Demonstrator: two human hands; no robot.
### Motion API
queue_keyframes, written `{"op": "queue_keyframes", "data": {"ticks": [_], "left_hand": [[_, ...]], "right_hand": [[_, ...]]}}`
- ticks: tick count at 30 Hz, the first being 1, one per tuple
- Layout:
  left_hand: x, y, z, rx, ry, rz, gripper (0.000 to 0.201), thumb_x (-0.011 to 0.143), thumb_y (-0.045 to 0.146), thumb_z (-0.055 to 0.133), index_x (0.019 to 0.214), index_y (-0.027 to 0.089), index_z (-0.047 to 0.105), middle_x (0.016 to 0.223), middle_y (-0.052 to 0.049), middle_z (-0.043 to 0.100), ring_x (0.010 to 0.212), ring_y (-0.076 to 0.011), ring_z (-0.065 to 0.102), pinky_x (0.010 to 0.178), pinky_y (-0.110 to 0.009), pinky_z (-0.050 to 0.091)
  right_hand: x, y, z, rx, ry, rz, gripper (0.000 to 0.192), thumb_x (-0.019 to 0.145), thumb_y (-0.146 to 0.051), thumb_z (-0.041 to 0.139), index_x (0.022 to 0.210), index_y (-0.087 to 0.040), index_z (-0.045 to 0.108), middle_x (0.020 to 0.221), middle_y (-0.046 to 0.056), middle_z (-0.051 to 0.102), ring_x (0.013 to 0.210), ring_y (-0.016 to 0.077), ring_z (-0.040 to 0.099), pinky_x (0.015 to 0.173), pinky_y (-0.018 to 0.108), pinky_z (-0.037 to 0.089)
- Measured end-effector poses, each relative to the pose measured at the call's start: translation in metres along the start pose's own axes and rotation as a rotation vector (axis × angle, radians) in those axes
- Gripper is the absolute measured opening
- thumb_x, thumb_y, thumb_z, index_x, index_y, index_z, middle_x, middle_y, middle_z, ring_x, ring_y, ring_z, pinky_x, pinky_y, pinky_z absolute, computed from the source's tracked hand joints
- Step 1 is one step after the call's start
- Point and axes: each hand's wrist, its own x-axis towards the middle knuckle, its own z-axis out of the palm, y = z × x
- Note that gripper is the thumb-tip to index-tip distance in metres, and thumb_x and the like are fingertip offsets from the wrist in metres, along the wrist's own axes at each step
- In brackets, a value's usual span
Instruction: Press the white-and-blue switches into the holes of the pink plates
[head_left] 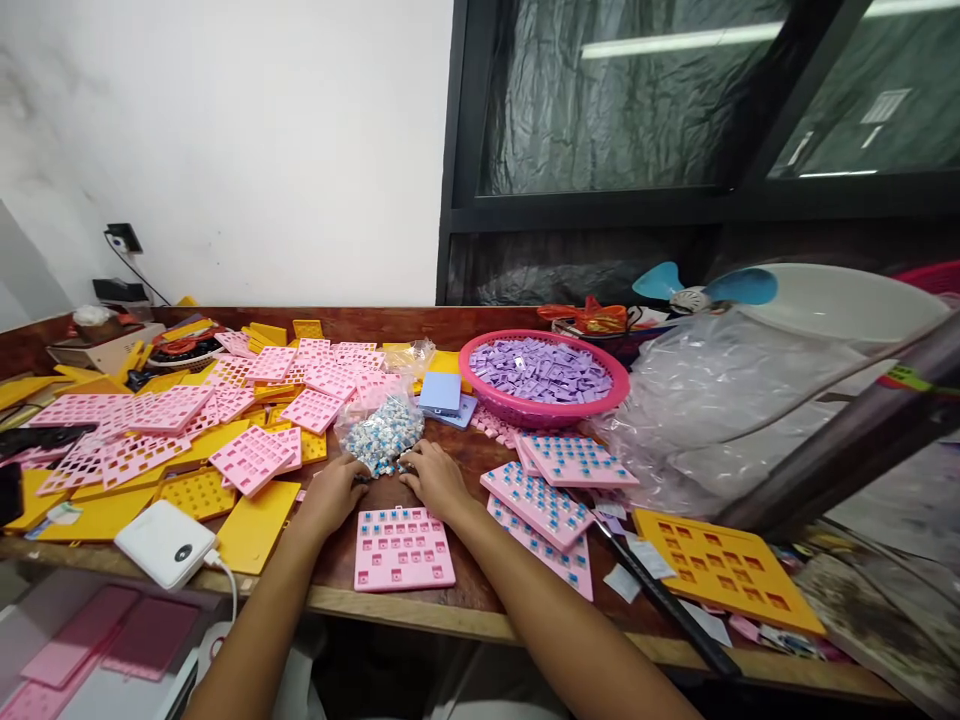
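Both hands were down on the wooden bench (465, 600), side by side and close together. The left hand (331, 492) lay palm-down with its fingers reaching into the loose white-and-blue switches (381, 440) that spilled out of a clear plastic bag (375, 408); whether its fingers had closed on any of them, I couldn't tell from where I stood. The right hand (433, 478) was just beside it, fingers curled at the near edge of the same heap, knuckles up, and again the grip itself was hidden.

Right in front of the two hands, nearer the bench edge, sat a pink plate (403, 549), flat on the wood, with several of its square holes showing blue. Neither hand was touching it.

To the right lay a fanned stack of filled pink plates (551, 495), their blue tops showing, overlapping one another. Beyond them stood a pink basket (600, 398) full of lilac keycaps (540, 368). An orange plate (720, 570) lay flat farther right, with a dark rod (660, 600) lying between it and the stack.

Off to the left was a big jumble of empty pink plates (150, 420) and yellow plates (255, 525), heaped every which way. A white power bank (165, 542) sat at the near left edge, its cable trailing over the side. A crumpled sheet of clear plastic (705, 410) bulged up on the right, a small blue fan (697, 290) behind it.
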Motion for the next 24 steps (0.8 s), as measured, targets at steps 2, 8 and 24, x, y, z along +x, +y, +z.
{"op": "queue_keyframes", "data": {"ticks": [2,8,24], "left_hand": [[0.001,-0.001,0.003,0.008,0.009,-0.008,0.018,0.086,0.015,0.066,0.101,0.023,0.072,0.113,-0.007,0.069,0.106,-0.0239,0.066,0.092,-0.032,0.050],[0.002,-0.001,0.007,0.011,0.019,0.013,0.022,0.087,0.011,0.061,0.102,0.023,0.071,0.107,-0.006,0.072,0.105,-0.0236,0.066,0.093,-0.033,0.049],[-0.044,0.052,-0.015,-0.280,0.035,0.138,0.026,0.097,0.016,0.050,0.117,0.026,0.065,0.114,-0.005,0.069,0.106,-0.0198,0.065,0.092,-0.031,0.051]], "right_hand": [[0.000,0.000,0.000,0.004,0.003,-0.001,0.022,0.091,-0.029,0.071,0.112,-0.024,0.074,0.118,0.009,0.064,0.109,0.0258,0.056,0.093,0.036,0.045],[0.002,-0.002,0.000,0.052,-0.016,-0.039,0.015,0.090,-0.022,0.071,0.104,-0.023,0.075,0.108,0.007,0.072,0.104,0.0247,0.060,0.092,0.034,0.044],[-0.026,0.008,-0.051,0.368,-0.243,-0.265,0.031,0.073,-0.001,0.066,0.093,-0.020,0.080,0.093,0.003,0.075,0.085,0.0182,0.067,0.077,0.026,0.047]]}}
